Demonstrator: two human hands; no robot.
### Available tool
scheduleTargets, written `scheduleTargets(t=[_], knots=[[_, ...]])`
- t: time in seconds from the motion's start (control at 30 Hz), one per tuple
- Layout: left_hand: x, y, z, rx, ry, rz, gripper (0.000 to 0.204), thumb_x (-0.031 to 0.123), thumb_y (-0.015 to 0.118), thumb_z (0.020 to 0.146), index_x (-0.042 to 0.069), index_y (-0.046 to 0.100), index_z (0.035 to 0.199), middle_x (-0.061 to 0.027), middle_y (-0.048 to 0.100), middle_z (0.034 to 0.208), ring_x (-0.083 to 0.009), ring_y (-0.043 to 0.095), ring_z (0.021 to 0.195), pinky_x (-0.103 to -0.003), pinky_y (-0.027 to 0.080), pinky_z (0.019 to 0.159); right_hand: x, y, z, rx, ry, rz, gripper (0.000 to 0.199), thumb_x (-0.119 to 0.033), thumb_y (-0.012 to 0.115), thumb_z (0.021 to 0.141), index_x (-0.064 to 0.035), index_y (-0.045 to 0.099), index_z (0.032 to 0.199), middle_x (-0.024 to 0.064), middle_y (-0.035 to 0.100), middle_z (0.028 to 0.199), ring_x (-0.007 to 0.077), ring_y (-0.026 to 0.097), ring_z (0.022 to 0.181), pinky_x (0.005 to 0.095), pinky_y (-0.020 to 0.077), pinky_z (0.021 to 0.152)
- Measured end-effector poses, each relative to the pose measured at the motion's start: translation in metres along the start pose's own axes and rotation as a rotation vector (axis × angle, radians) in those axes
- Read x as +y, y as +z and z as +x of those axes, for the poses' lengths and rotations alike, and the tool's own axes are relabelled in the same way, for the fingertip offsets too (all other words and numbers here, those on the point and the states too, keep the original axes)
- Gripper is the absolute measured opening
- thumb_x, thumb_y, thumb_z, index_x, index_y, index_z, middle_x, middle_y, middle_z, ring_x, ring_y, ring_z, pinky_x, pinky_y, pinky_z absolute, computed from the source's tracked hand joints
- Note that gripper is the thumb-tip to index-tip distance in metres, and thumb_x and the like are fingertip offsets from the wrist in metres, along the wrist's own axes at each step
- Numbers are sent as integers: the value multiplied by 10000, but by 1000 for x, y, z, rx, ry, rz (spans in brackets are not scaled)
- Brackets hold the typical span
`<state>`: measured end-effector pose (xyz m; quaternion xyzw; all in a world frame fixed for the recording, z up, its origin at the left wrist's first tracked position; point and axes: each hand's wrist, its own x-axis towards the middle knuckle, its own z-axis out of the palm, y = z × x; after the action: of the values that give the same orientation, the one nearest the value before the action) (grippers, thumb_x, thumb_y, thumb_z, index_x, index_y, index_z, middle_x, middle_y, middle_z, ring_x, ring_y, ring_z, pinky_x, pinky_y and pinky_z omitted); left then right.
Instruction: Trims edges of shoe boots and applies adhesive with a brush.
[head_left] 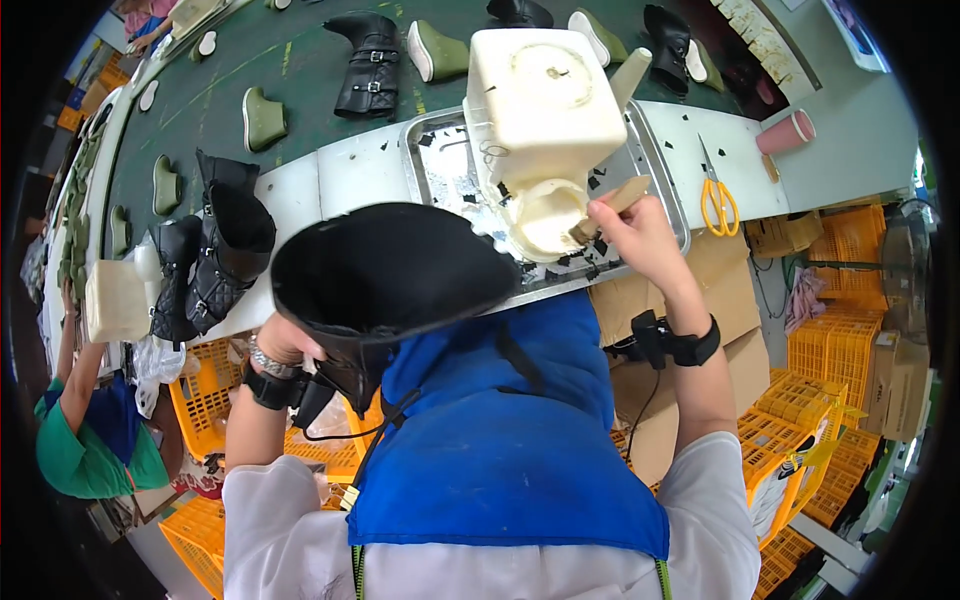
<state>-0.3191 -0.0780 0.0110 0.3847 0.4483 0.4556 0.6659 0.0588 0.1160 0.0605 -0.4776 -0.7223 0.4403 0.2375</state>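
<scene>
A tall black boot [390, 270] is gripped low by my left hand [285, 338], its wide opening turned up toward me. My right hand [635, 232] is closed round the wooden handle of a brush [625, 195]. The bristles rest at the mouth of a cream plastic glue pot [548, 95], in its round cup [550, 215] of pale paste. Under the pot lies a metal tray [440, 165] scattered with small black scraps. The fingers of my left hand are partly hidden by the boot.
Yellow-handled scissors [718, 205] and a pink cup [787, 132] lie to the right. Black boots [225, 240] stand at left. A green conveyor belt [300, 75] carries green wedge soles [264, 118] and more boots. Orange crates [835, 350] stack at right. A co-worker [100, 430] is at far left.
</scene>
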Motion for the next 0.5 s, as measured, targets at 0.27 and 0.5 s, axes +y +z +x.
scheduleTargets(t=[0.27, 0.5], knots=[[9, 49, 25, -206, -101, -305, 822, 154, 841, 453, 13, 500, 1188, -81, 553, 1156, -197, 517, 1044, -316, 383, 927, -38, -11, 4, 3, 40, 487, 162, -172, 576, 840, -16, 614, 818, 6, 535, 577, 25, 439, 461, 149, 334, 420], [18, 53, 39, -318, -211, -230, 778, 198, 819, 501, 8, 502, 1185, -89, 554, 1155, -192, 517, 1044, -315, 383, 924, -91, 31, 7, -86, -578, 304, 90, -91, 658, 772, -10, 638, 804, 19, 591, 632, 64, 519, 506, 191, 399, 454]])
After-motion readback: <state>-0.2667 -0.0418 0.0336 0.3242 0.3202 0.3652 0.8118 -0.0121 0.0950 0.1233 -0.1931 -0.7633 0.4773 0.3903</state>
